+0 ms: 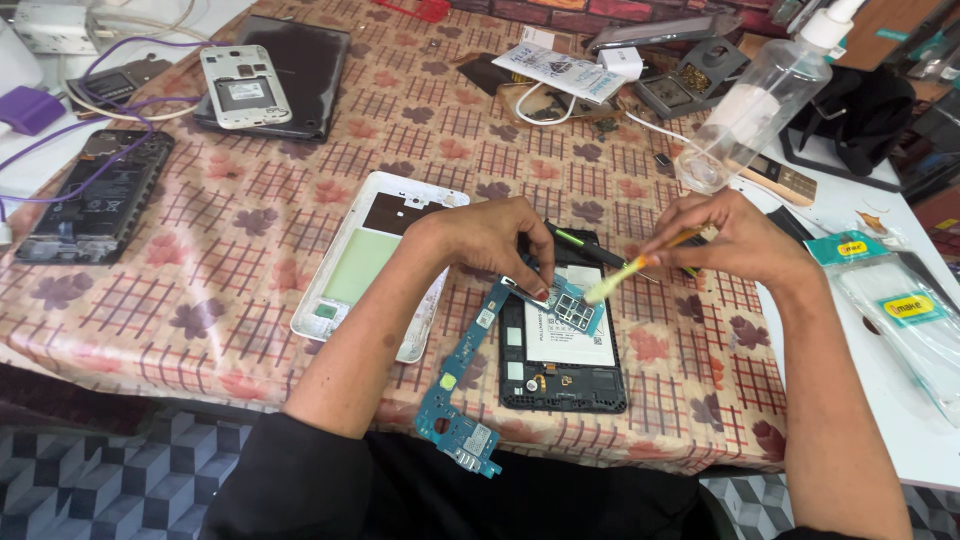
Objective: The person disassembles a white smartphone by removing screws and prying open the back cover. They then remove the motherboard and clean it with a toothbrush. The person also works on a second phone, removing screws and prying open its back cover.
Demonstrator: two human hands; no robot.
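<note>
Head view is showing a long blue circuit board (465, 372) lying slanted near the front edge of the table (230, 290); its upper end is resting over an opened black device (562, 350) with a white battery inside. The left hand (490, 240) is pressing this upper end down, its grip closed with fingertips on a small metal part of the board. The right hand (735, 240) is holding a small brush (630, 272) with a yellow-green handle, the grip clamped tight around it, and the pale bristles are touching the board just beside the left fingers.

A white back frame (375, 260) is lying just to the left of the black device. A flowered cloth with red check is covering the table. Farther back, a clear pump bottle (760, 100) is standing near the right hand, and another opened black phone (100, 195) with a purple cable (110, 110) is lying well apart at the far left. A white phone frame (243, 86) is resting on a dark tablet (300, 70). Below the table edge, a floor with grey cube pattern is showing.
</note>
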